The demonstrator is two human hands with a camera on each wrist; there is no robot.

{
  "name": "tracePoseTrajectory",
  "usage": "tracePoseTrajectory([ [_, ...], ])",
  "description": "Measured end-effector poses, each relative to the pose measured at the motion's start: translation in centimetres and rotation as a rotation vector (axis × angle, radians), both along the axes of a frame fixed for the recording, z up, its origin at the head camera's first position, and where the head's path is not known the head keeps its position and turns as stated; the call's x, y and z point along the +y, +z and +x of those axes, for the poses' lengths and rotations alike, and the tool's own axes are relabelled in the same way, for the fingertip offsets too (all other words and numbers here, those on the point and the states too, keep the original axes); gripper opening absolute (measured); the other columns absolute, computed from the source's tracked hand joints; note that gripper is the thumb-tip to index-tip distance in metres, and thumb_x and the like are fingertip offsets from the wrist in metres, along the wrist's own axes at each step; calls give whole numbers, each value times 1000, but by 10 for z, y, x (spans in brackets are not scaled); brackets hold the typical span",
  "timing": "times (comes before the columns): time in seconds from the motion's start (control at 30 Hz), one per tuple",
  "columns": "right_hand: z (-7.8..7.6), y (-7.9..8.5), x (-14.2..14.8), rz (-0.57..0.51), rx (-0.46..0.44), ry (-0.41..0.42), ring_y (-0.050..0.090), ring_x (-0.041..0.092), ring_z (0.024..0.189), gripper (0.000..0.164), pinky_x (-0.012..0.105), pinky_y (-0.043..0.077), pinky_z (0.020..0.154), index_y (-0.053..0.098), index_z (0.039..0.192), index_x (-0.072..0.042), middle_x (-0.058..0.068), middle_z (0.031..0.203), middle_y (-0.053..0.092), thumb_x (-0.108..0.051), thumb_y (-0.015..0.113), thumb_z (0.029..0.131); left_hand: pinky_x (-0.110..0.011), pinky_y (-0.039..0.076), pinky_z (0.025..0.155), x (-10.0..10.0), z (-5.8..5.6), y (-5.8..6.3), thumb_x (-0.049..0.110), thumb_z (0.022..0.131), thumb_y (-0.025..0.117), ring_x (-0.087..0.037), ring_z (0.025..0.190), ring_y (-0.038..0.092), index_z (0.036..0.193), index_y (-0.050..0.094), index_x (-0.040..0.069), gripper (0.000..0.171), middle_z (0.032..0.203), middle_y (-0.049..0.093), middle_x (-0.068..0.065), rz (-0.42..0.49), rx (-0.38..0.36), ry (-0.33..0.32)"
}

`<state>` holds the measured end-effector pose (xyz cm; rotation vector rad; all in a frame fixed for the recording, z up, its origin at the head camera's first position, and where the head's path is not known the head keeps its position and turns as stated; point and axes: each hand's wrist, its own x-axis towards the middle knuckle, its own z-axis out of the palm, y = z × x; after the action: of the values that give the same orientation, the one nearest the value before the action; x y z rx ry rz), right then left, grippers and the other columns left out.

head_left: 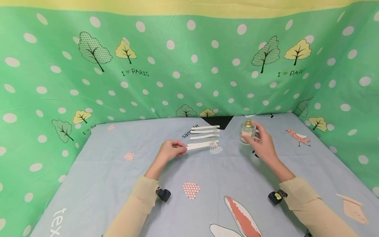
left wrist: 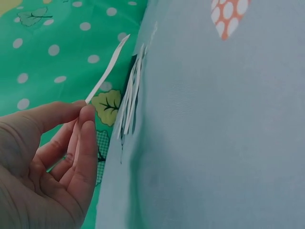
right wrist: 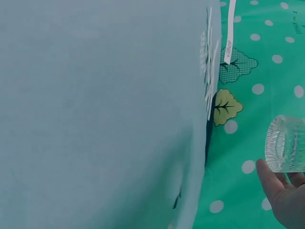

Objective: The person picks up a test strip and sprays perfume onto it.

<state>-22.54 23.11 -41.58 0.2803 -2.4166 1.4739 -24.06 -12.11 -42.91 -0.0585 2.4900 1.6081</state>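
My left hand [head_left: 172,150] pinches one end of a narrow white paper strip [left wrist: 108,71] between thumb and fingertips; the strip points right and is raised off the table in the left wrist view. Several similar white strips [head_left: 205,136] lie in a loose row just beyond it, with small print at their right ends. On the right, my right hand [head_left: 263,143] grips a clear glass perfume bottle [head_left: 247,133] with a gold-coloured spray top [head_left: 248,123]. The bottle is upright in the head view. Only its ribbed glass base [right wrist: 285,144] shows in the right wrist view.
A blue-grey printed cloth [head_left: 142,184] covers the table, with hearts, a bird and lettering printed on it. Behind and along both sides hangs a green dotted curtain [head_left: 165,65]. A dark wrist camera [head_left: 164,194] is strapped to each forearm.
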Motion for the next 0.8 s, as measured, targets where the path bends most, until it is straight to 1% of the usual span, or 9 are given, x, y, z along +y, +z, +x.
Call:
tracePoseTrajectory([
  [0.07,1,2,-2,-27,29,26,56,-17,95,65,5,52,73,33,150,-2,26,129,54,-10,67,95,-25,60,66,-1,1,1,9,85,76,-8,62,64,92,74,-1,13,75,74,-6,11,6,10],
  [0.2,3,6,-7,-55,87,66,59,-13,92,74,8,54,68,26,154,-9,21,121,57,-1,67,93,-22,59,65,-2,2,4,10,85,76,-7,62,64,92,73,0,13,74,73,-3,19,18,24],
  [0.27,7,10,-10,-54,120,82,60,-12,91,76,8,54,67,25,154,-9,23,120,58,4,66,91,-22,58,65,-2,3,7,11,85,76,-7,63,64,93,73,1,13,75,73,-3,21,22,27],
  [0.43,23,30,-22,-18,181,110,60,-13,89,71,9,55,66,32,150,-2,32,118,60,9,66,89,-24,60,68,-3,5,12,13,87,75,-10,66,67,94,73,1,13,78,74,-5,23,46,26],
  [0.53,30,40,-28,22,198,102,60,-14,91,67,9,55,67,37,149,-3,31,117,61,6,67,89,-26,61,69,-3,6,15,12,87,75,-13,69,69,94,73,1,13,78,74,-6,25,60,30],
  [0.57,31,41,-29,34,204,101,64,-8,92,67,8,55,68,38,149,-4,30,118,60,6,67,89,-27,61,70,-3,6,16,12,87,75,-14,70,70,94,73,1,13,79,74,-6,23,66,30],
  [0.67,32,42,-32,73,223,94,74,19,93,67,6,54,69,40,148,-3,29,122,58,6,69,88,-30,62,72,-2,7,19,11,87,74,-15,71,70,94,73,0,13,80,74,-7,26,83,36],
  [0.77,21,28,-30,112,247,88,71,43,89,69,4,52,68,42,147,-6,26,124,57,5,72,86,-31,62,73,-2,7,21,10,87,74,-11,69,69,95,72,-1,13,80,74,-8,35,97,39],
  [0.8,18,23,-29,122,253,87,72,44,88,70,5,53,66,43,147,-7,25,124,57,4,73,85,-31,62,73,-2,7,22,9,87,74,-10,68,68,95,72,-1,13,80,74,-8,40,102,42],
])
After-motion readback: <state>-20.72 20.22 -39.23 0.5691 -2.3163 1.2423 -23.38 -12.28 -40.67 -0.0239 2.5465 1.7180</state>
